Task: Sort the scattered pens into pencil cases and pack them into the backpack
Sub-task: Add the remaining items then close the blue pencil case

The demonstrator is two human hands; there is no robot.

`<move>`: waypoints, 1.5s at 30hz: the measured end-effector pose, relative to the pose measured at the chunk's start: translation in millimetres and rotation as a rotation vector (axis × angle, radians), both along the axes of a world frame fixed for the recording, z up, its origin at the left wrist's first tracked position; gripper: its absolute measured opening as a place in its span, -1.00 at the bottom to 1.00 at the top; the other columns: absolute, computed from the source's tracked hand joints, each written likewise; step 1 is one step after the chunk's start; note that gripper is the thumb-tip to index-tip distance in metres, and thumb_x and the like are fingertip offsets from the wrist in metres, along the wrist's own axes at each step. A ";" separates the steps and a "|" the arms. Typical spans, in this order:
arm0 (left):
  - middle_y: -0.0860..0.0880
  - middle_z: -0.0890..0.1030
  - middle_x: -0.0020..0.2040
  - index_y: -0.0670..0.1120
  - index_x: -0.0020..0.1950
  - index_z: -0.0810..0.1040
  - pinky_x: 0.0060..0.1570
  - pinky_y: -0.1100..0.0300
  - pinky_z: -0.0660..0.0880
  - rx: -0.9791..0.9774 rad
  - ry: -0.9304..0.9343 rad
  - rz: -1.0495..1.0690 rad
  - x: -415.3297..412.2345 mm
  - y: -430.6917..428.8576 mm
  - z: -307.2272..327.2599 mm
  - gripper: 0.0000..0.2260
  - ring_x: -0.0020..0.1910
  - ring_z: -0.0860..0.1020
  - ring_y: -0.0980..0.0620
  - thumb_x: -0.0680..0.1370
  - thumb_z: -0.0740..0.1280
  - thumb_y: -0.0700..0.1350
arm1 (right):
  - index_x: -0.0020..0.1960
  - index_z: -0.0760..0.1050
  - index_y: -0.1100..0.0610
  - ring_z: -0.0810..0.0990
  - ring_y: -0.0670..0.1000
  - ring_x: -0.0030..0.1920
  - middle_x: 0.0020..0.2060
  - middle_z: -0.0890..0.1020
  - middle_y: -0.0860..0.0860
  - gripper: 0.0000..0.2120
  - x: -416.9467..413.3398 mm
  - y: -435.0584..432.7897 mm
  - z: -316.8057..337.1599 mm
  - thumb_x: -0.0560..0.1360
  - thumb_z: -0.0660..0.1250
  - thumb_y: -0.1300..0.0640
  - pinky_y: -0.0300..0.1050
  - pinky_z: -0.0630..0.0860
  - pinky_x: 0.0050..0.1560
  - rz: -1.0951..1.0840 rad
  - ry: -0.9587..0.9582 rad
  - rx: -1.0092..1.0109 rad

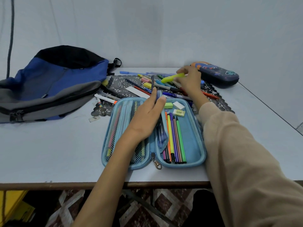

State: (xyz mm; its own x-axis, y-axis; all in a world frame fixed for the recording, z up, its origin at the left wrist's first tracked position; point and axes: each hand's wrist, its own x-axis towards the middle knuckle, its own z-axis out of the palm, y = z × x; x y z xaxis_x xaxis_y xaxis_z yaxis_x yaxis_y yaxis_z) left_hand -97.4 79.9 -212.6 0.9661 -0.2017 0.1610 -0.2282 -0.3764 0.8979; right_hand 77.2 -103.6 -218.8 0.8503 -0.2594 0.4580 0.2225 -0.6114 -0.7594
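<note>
Pens for sorting lie in two places - a row already in a case and a loose pile farther back. Nearest the front edge of the white table [57, 153], a light blue pencil case [196, 145] lies opened flat. Its right half holds felt-tip pens [174, 136] side by side: orange, yellow, purple, brown and green. Its left half has mesh pockets with pencils tucked inside. The left hand [146, 118] lies over the middle of the case, thumb and fingers pinching a dark blue pen [152, 82] that points away from the person. Three erasers [177, 105] sit at the far end of the case's right half.

Beyond the case, the scattered pens [170, 94] are heaped on a grey lace mat [121, 82]. The right hand [189, 79], in a beige sleeve [237, 153], reaches over the pile and holds a yellow-green highlighter [170, 78] in its fingers. Just past it at the far right sits a closed dark blue pencil case [218, 74] with a cartoon print. At the far left, a blue, grey and black backpack [57, 84] lies on its side - touching the mat's edge.
</note>
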 end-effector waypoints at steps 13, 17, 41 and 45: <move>0.11 0.11 0.57 0.02 0.60 0.02 0.25 0.40 0.01 0.023 -0.013 0.005 1.8 -0.3 -1.5 -0.48 0.51 0.10 0.19 0.67 0.04 0.12 | -0.16 0.47 0.12 0.35 -0.02 -0.53 -0.46 0.48 0.10 -0.71 -70.3 -14.7 59.4 0.39 0.52 -0.01 -0.26 0.26 -0.52 0.652 0.380 0.026; 0.10 0.12 0.57 0.02 0.60 0.03 0.26 0.38 0.03 0.025 -0.018 0.013 1.9 -0.8 -1.5 -0.48 0.52 0.11 0.17 0.67 0.04 0.12 | -0.17 0.48 0.16 0.36 0.06 -0.51 -0.47 0.47 0.17 -0.62 -89.9 -10.4 62.0 0.31 0.57 -0.07 -0.21 0.27 -0.47 0.693 0.553 -0.319; 0.14 0.11 0.56 0.06 0.60 0.00 0.26 0.36 0.02 0.042 -0.021 -0.008 1.1 -2.1 -0.7 -0.47 0.51 0.10 0.18 0.66 0.04 0.15 | -0.14 0.63 0.19 0.51 0.01 -0.41 -0.37 0.63 0.06 -0.74 -109.8 -18.9 49.4 0.51 0.39 -0.01 -0.21 0.34 -0.40 0.735 0.621 -0.402; 0.14 0.07 0.58 0.11 0.60 -0.08 0.34 0.23 0.10 0.260 -0.067 -0.070 2.4 -7.8 -3.1 -0.42 0.54 0.09 0.14 0.63 -0.01 0.24 | -0.17 0.58 0.18 0.46 -0.03 -0.52 -0.46 0.54 0.03 -0.71 -101.1 -14.7 33.4 0.57 0.32 -0.02 -0.22 0.31 -0.46 0.530 0.476 -0.109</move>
State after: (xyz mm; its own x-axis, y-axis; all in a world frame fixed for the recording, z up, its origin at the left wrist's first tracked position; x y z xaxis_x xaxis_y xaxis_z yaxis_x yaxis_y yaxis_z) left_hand -95.1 72.1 -215.7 0.9373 -0.3108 0.1579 -0.3174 -0.5733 0.7554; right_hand -24.0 -118.3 -185.4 0.9629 0.2697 0.0058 0.1702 -0.5911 -0.7885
